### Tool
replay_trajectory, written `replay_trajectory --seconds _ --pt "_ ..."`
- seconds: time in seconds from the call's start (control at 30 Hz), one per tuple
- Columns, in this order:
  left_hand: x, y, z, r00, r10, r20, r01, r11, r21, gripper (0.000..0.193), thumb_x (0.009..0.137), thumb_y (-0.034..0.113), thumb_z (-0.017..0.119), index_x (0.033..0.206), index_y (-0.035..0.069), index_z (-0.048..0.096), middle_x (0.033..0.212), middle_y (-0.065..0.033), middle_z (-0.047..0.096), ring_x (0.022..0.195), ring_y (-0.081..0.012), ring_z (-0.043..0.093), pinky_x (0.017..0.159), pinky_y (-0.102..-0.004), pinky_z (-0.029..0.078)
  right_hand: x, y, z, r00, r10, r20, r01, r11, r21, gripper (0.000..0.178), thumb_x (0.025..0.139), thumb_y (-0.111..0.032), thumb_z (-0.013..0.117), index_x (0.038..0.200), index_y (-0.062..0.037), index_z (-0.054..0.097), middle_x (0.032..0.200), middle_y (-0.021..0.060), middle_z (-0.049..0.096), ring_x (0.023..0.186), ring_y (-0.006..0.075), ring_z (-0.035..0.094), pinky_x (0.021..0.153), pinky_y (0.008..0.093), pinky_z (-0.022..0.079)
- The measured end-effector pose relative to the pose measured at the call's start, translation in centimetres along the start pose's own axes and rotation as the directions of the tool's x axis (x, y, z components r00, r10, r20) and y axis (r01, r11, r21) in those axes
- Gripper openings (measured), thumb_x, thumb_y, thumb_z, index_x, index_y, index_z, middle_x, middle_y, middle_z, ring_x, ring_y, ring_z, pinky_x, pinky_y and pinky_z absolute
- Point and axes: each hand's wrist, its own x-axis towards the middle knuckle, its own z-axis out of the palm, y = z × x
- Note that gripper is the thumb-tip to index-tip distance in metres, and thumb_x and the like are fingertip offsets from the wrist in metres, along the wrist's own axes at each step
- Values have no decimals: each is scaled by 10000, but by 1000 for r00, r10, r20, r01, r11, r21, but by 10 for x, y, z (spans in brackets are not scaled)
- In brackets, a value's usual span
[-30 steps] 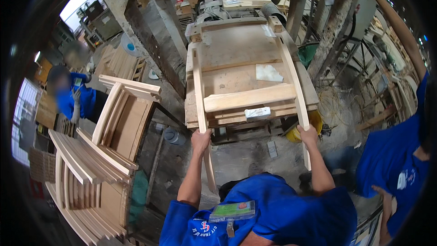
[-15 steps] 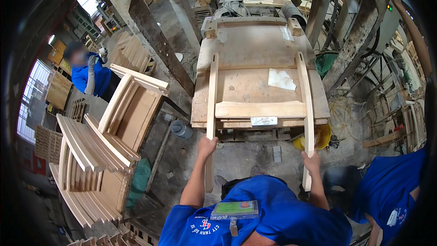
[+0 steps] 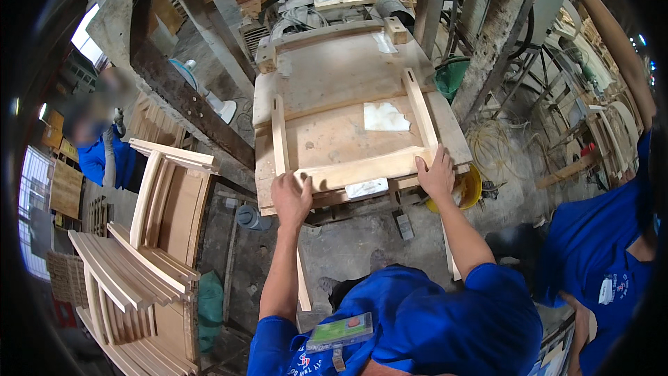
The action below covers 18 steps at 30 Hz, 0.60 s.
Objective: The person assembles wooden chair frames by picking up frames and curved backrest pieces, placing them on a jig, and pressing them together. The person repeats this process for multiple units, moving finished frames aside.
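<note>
A pale H-shaped wooden frame [image 3: 372, 166] lies on a worn board table [image 3: 320, 87]. Its curved crossrail joins a left post [image 3: 280, 136] and a right post [image 3: 419, 108], both slotted near their far ends and reaching past the table's near edge toward me. My left hand [image 3: 292, 198] is closed over the left joint, thumb against the rail. Over the right joint my right hand [image 3: 438, 173] grips, fingers across the post and rail. Both hands partly hide the joints. A white-wrapped block [image 3: 367, 189] sits at the table's front edge, beside the rail.
Stacked curved wooden pieces [image 3: 132, 264] fill a rack on the left. Rusty steel posts [image 3: 188, 90] flank the table. A yellow bucket [image 3: 467, 188] stands by its right corner. Blue-shirted people are at left [image 3: 111, 160] and right [image 3: 591, 237]. A wooden bar [image 3: 320, 36] lies at the table's far side.
Both hands have moved forward from the posts' near ends to the crossrail joints. The view has shifted, and the frame now sits slightly tilted to the table.
</note>
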Motion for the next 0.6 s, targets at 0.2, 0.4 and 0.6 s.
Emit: replay_trajectory --seconds 0.2,0.4,0.6 --pt "17 9 45 979 202 -32 -198 976 91 360 930 340 702 1063 6 712 1104 -227 668 1167 -413 565 1048 -526 410 -5 -5 -8 998 40 51 -39 999 -15 863 959 -510 614 1598 -35 280 1419 243 512 1308 434 518 1075 535 439" --pt "39 26 61 980 -22 200 -23 975 222 446 988 419 525 1014 49 772 1032 -189 710 1047 -367 647 997 -549 423 -9 -4 -2 999 -25 -46 30 994 106 791 970 -479 602 1553 4 375 1510 282 480 1375 458 475 1115 521 424" --pt "46 35 60 978 -120 171 81 972 219 453 942 445 542 926 72 798 996 -183 718 1009 -366 661 966 -521 441 -6 -4 -1 998 -6 -65 4 999 -33 783 973 -464 591 1550 3 338 1456 283 497 1341 457 489 1069 537 446"
